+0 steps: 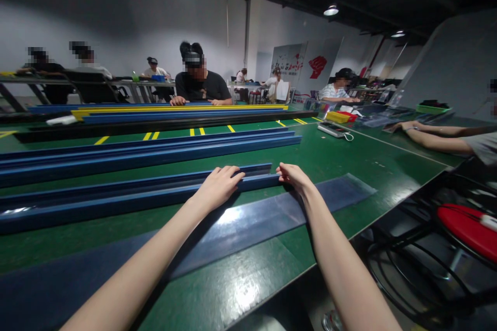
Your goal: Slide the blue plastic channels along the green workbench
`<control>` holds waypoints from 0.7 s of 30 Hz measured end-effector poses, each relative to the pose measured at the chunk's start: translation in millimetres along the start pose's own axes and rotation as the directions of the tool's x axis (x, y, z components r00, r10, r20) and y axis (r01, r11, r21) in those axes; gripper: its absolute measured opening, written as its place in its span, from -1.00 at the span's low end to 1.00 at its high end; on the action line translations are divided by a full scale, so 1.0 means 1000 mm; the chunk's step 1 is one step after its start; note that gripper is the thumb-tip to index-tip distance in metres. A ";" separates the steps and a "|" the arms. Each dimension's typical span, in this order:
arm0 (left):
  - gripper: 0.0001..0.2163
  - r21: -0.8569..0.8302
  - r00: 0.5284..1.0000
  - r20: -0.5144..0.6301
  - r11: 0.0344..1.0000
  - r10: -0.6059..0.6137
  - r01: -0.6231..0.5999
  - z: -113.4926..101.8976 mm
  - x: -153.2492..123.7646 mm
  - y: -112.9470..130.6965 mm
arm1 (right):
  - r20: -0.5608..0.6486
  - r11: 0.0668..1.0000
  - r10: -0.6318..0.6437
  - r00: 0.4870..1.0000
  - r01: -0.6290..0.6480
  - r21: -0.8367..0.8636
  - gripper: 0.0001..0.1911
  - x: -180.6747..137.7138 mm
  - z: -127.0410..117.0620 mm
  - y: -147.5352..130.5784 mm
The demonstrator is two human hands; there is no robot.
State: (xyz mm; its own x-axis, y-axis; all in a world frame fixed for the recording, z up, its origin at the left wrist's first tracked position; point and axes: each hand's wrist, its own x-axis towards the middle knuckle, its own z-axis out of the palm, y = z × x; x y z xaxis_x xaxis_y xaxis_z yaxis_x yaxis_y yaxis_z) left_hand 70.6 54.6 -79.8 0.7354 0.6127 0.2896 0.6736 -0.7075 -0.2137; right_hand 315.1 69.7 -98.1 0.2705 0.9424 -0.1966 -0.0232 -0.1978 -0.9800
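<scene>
A long blue plastic channel (116,200) lies across the green table, its open groove facing up. My left hand (219,186) is over its near wall, close to the right end, with the fingers curled onto the rim. At that right end, my right hand (293,175) has thumb and fingers pinched together on the tip of the near wall. Whether a thin film is also between those fingers cannot be made out. Beneath my forearms a wide, glossy, see-through bluish strip (267,217) lies flat, partly covered by my arms.
Farther back lie another blue channel (155,158), a black rail (163,128) and yellow strips (186,108). A grey handheld device (332,130) and a yellow tray (337,117) sit beyond. A co-worker's arms (430,132) reach in from the right. A red stool (466,230) stands beside the table edge.
</scene>
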 end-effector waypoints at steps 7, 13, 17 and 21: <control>-0.65 -0.006 1.000 -0.015 1.000 0.016 -0.016 0.001 0.000 0.000 | 0.023 1.000 0.015 1.000 -0.015 0.008 -0.71 -0.003 0.000 -0.002; -0.66 -0.055 0.999 -0.011 0.998 0.032 -0.033 -0.002 0.001 0.000 | 0.037 0.999 0.034 0.999 -0.033 -0.024 -0.69 -0.003 -0.001 -0.002; -0.65 -0.052 1.000 -0.013 0.998 0.027 -0.028 -0.003 0.001 0.000 | 0.024 0.999 0.027 0.999 -0.026 -0.046 -0.71 -0.002 -0.002 -0.003; -0.66 -0.048 0.999 -0.009 0.998 0.039 -0.039 -0.002 0.001 0.000 | 0.022 0.997 -0.005 1.000 0.006 -0.071 -0.74 -0.001 -0.001 -0.002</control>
State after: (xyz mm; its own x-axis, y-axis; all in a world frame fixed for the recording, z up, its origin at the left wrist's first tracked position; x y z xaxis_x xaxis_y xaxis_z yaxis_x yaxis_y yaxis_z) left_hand 71.1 54.7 -78.0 0.7604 0.5817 0.2890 0.6399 -0.7472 -0.1796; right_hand 316.2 69.1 -96.3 0.2497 0.9490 -0.1925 0.0468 -0.2104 -0.9765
